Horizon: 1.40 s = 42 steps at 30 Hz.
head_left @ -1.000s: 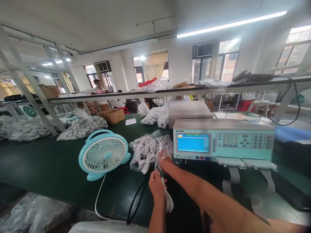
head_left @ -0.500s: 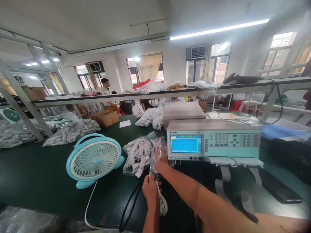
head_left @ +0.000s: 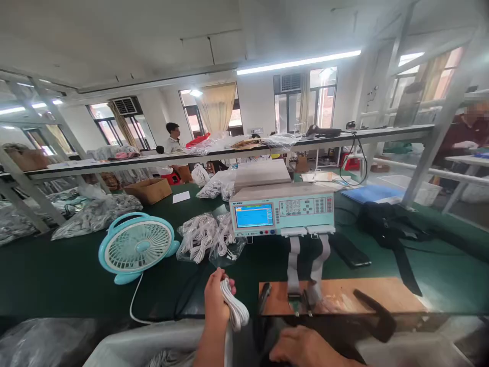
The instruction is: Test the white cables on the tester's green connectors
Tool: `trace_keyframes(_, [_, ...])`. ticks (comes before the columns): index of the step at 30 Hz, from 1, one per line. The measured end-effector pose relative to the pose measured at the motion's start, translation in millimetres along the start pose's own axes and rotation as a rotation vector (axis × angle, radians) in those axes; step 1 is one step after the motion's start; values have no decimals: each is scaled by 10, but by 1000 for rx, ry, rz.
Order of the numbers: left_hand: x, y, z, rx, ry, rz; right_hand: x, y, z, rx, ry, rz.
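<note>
Cable, white and coiled into a slim bundle, sits in the left hand; the fingers are wrapped around its upper end and the looped lower part hangs out to the right of the palm, above the near edge of the green table. The cord looks smooth and rubbery, its loops lying side by side. The left forearm rises from the bottom of the view, hand upright. The right hand lies low at the bottom edge, knuckles up, below a wooden board; whether it grips anything cannot be told. Behind the cable stand a clear bag of cables, a pale blue fan and a tester.
</note>
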State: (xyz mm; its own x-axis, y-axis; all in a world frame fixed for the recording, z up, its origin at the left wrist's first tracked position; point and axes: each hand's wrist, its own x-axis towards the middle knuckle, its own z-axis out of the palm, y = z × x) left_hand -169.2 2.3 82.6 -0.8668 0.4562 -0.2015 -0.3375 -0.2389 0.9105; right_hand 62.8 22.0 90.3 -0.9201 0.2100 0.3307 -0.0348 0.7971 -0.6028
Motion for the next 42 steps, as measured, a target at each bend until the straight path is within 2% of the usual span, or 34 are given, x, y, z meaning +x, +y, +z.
trace_keyframes(2, [-568,-135,31,-110,-191,-74,-289,-53,-21,81,129,127])
trace_keyframes(4, [-1094,-320,68,-170,-316,-148,-473,-110,-7,177,258,264])
trace_keyframes(6, [-1488,-511,95,-182,-358,-209,-599,-134,35,237,306,315])
trace_keyframes(9, [-1794,-743,105,-177,-369,-261,-763,-85,117,250,303,310])
trace_keyframes(12, [-1882,-876,121,-135,-378,-277,-913,-8,172,246,283,332])
trace_keyframes(16, [-1932,-909,183,-50,-346,-265,-1018,43,169,337,263,440])
trace_keyframes(18, [-1954,-886,192,-46,-382,-257,-1035,66,135,535,313,554])
trace_keyframes(20, [-1966,-862,158,-19,-422,-218,-1053,107,90,850,369,646])
trace_keyframes(23, [-1982,-879,42,152,-471,-174,-1104,194,39,1237,477,694])
trace_keyframes(26, [-2045,-987,-70,278,-576,-270,-1158,266,38,1380,611,708])
trace_keyframes(29, [-2129,-1120,-117,280,-692,-410,-1177,300,74,1460,669,738])
trace_keyframes(32, [-2162,-1190,-114,310,-774,-438,-1167,313,119,1479,677,777])
trace_keyframes(34, [-2148,-1190,-101,376,-755,-349,-1166,323,147,1455,656,770])
trace_keyframes(36, [-2117,-1165,-77,449,-663,-197,-1175,331,173,1384,605,743])
trace_keyframes(39, [-2060,-1122,-18,539,-572,-60,-1195,324,203,1116,524,721])
trace_keyframes(42, [-2010,-1138,48,563,-603,-141,-1205,291,203,776,516,671])
